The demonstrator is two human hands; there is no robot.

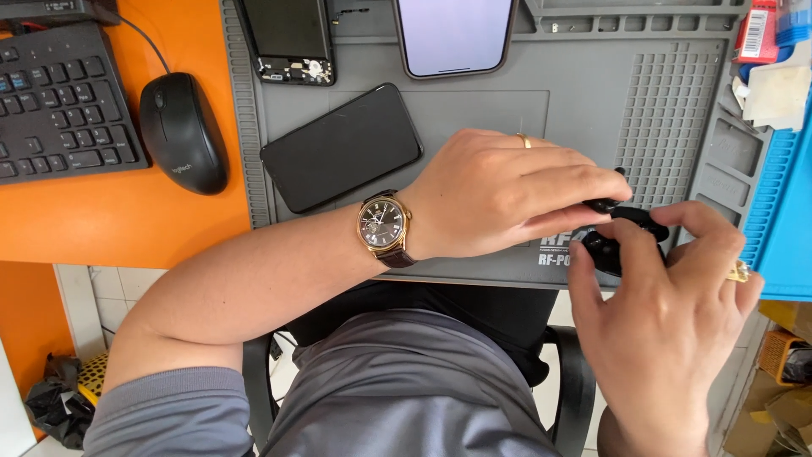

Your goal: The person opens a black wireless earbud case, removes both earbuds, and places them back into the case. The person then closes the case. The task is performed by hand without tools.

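At the far left we noted a black keyboard (pixel 55 97) and a black computer mouse (pixel 182 131) lying on the orange desk (pixel 101 224), well apart from the work. On the grey repair mat (pixel 474 106) lay a black phone face down (pixel 341 146), with an opened phone body (pixel 288 38) and a lit phone screen (pixel 454 34) along the mat's far edge. Our left hand (pixel 499 195), wearing a gold-cased wristwatch (pixel 385 227) and a ring, reached across the mat; its fingers were closed together, the tips pinching the upper end of a small black object (pixel 622 233). Our right hand (pixel 668 313) met it from below, thumb and forefinger curled around the same object, the remaining fingers loosely bent. The object sat just above the mat's near edge, between both hands; we could not tell its exact kind, as the fingers hid most of it. We judged the step in hand to be a two-handed working of this small part, either separating or fitting pieces. Any next move would call for a steady grip from the right hand and a fine, controlled pull or press from the left fingertips. A blue tray (pixel 787 203) lay at the far right.
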